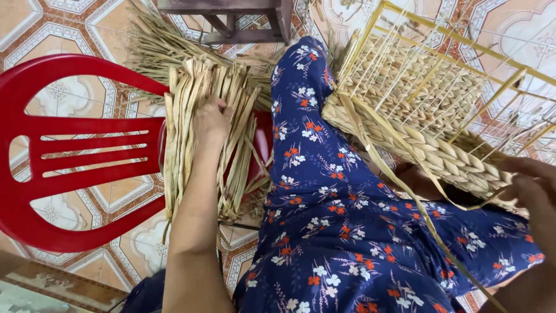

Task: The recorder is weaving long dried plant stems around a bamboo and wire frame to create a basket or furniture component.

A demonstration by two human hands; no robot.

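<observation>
Left hand: the left hand (211, 120) reaches out to the side and lies on the bundle of dried straw strips (202, 133), fingers curled down among the strips as if picking one out; whether a single strip is already pinched I cannot tell.
Straw supply: the bundle lies across the seat of the red plastic chair (69, 145), beside the person's leg, so it sits within an arm's reach; more loose straw (156, 46) lies on the tiled floor (69, 93) behind it.
Right hand: the right hand (530, 188) is at the frame's edge, fingers closed against the near end of the half-woven basket (417, 116), seemingly steadying it; the exact grip is partly cut off.
Basket: it rests tilted on the lap, over the blue flowered trousers (341, 220), its yellow wire frame (446, 64) still bare on the upper part and braided rows filling the lower rim.
Loose strand: a long flat strip (405, 191) trails from the braid down across the knee.
</observation>
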